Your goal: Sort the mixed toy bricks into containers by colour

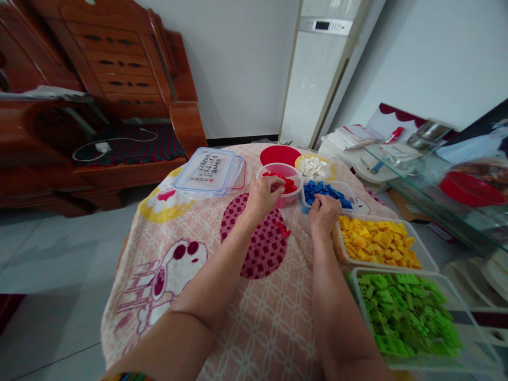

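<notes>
Over a round clear tub [260, 173] of red plastic building bricks [290, 185], my left hand [266, 194] has its fingers bent together at the bricks. What lies between its fingertips is hidden. To the right, my right hand [326, 212] reaches over the near edge of a clear box [305, 207] of blue bricks [323, 189]. Its fingers are curled at the blue pieces, and I cannot make out what they pinch. A few loose red bricks [283, 228] lie on the patterned tablecloth [278, 317] between my forearms.
Boxes of yellow bricks [377, 241] and green bricks [408, 312] line the right side. White pieces [315, 167] and a red round lid or dish [280, 155] sit at the back. Stacked clear lids [206, 172] lie back left. A glass shelf [440, 206] stands at right.
</notes>
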The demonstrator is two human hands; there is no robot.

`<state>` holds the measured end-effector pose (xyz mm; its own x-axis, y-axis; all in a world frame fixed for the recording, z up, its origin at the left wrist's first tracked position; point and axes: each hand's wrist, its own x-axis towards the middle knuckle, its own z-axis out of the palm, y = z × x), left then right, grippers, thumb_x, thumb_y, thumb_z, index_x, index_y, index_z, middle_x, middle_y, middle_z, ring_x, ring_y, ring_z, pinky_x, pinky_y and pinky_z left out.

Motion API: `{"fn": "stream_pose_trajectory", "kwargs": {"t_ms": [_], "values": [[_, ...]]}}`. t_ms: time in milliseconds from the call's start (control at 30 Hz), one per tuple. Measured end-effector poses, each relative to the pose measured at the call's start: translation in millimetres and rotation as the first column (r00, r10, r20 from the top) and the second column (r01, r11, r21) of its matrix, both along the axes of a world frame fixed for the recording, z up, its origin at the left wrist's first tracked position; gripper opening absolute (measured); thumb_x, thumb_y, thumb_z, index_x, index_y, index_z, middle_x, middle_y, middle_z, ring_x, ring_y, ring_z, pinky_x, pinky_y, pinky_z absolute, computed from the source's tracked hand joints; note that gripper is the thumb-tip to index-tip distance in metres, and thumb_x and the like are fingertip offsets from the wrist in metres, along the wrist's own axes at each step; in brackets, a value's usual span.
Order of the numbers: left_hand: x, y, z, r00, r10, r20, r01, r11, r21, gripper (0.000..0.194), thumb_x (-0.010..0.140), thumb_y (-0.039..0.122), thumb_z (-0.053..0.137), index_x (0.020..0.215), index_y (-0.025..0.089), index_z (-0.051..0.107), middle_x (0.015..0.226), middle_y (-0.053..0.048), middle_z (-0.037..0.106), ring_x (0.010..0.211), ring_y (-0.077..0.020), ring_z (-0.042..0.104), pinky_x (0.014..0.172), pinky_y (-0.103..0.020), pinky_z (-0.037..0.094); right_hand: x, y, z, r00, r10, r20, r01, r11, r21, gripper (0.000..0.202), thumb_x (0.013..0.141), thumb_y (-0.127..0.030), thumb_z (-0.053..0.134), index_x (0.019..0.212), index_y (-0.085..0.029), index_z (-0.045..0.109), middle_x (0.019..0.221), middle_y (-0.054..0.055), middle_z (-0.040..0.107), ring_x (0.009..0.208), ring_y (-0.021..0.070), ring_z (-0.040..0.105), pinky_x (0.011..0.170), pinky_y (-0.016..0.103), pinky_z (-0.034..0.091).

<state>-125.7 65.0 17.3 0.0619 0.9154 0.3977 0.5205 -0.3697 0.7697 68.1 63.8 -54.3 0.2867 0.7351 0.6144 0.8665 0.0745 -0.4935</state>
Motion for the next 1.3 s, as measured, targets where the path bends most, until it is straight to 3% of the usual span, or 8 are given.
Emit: {"fn": "stream_pose_trajectory", "kwargs": {"t_ms": [133, 300, 400, 500, 633, 933, 1133, 1300], "values": [[-4, -5, 10.7, 0.992, -0.074, -0.106, 0.074, 0.997, -0.003, 0.017, 0.081, 0.013, 0.064, 0.086, 0.014, 0.08, 0.079, -0.004, 0.076, 0.072, -0.0143, 0.067, 0.073, -0.024, 0.051, 0, 1, -1.8, 1.0, -0.009, 0.008, 0.009, 1.0, 0.009, 0.032, 0.088, -0.017, 0.045, 0.095, -0.016, 0.076, 0.097, 0.017, 0.076, 0.1, 0.0307, 0.062, 0.102, 0.048, 0.036], [-5, -9, 15.6, 0.928, -0.257, -0.27, 0.247, 0.966, -0.07, 0.018, 0.079, 0.01, 0.063, 0.081, 0.014, 0.08, 0.073, -0.003, 0.075, 0.068, -0.0135, 0.066, 0.07, -0.023, 0.048, -1, 0, -1.4, 1.0, -0.013, 0.002, 0.013, 1.0, 0.01, 0.033, 0.089, -0.018, 0.045, 0.095, -0.016, 0.076, 0.097, 0.016, 0.076, 0.101, 0.0304, 0.062, 0.103, 0.049, 0.035], [-3, -9, 11.2, 0.842, -0.347, -0.412, 0.306, 0.938, -0.165, 0.02, 0.077, 0.008, 0.062, 0.08, 0.015, 0.081, 0.074, -0.004, 0.076, 0.07, -0.0152, 0.068, 0.071, -0.024, 0.048, -1, 0, -0.2, 1.0, -0.006, -0.004, 0.006, 1.0, 0.005, 0.032, 0.088, -0.018, 0.045, 0.095, -0.016, 0.076, 0.098, 0.016, 0.076, 0.102, 0.0308, 0.062, 0.104, 0.048, 0.035], [-2, -8, 3.2, 0.727, -0.378, -0.574, 0.291, 0.926, -0.241, 0.023, 0.076, 0.006, 0.06, 0.08, 0.015, 0.081, 0.08, -0.007, 0.078, 0.076, -0.0187, 0.07, 0.074, -0.026, 0.05, -1, 0, 0.0, 1.0, 0.003, -0.01, -0.003, 1.0, 0.002, 0.033, 0.088, -0.018, 0.045, 0.095, -0.015, 0.077, 0.098, 0.017, 0.076, 0.103, 0.0312, 0.062, 0.104, 0.048, 0.035], [-1, -5, -8.1, 0.631, -0.417, -0.655, 0.264, 0.909, -0.324, 0.027, 0.076, 0.006, 0.057, 0.083, 0.015, 0.081, 0.087, -0.01, 0.079, 0.082, -0.0216, 0.072, 0.077, -0.029, 0.052, -1, 1, -0.7, 1.0, -0.001, -0.024, 0.001, 1.0, -0.002, 0.032, 0.088, -0.018, 0.045, 0.094, -0.016, 0.076, 0.099, 0.017, 0.076, 0.103, 0.0309, 0.062, 0.105, 0.049, 0.035], [0, 0, -26.8, 0.618, -0.404, -0.675, 0.265, 0.915, -0.305, 0.021, 0.074, 0.006, 0.06, 0.076, 0.015, 0.079, 0.079, -0.012, 0.077, 0.079, -0.025, 0.072, 0.073, -0.031, 0.053, 0, 1, 0.1, 1.0, -0.001, -0.025, 0.001, 1.0, -0.012, 0.031, 0.087, -0.017, 0.046, 0.095, -0.016, 0.076, 0.1, 0.017, 0.076, 0.103, 0.0307, 0.062, 0.107, 0.05, 0.033], [1, -1, -25.0, 0.615, -0.383, -0.689, 0.252, 0.924, -0.289, 0.023, 0.077, 0.007, 0.057, 0.078, 0.014, 0.079, 0.08, -0.014, 0.077, 0.081, -0.0255, 0.073, 0.079, -0.033, 0.054, 0, 0, 0.4, 1.0, -0.005, -0.005, 0.005, 1.0, -0.002, 0.031, 0.087, -0.017, 0.046, 0.094, -0.017, 0.076, 0.099, 0.016, 0.076, 0.102, 0.0302, 0.062, 0.106, 0.048, 0.033], [1, 0, -26.6, 0.599, -0.434, -0.673, 0.282, 0.901, -0.331, 0.024, 0.076, 0.006, 0.058, 0.081, 0.016, 0.079, 0.085, -0.012, 0.078, 0.085, -0.024, 0.073, 0.078, -0.03, 0.054, -1, -1, 1.5, 1.0, -0.003, -0.004, 0.003, 1.0, -0.01, 0.031, 0.087, -0.017, 0.046, 0.095, -0.017, 0.076, 0.099, 0.017, 0.076, 0.102, 0.0307, 0.061, 0.102, 0.048, 0.035]]}}
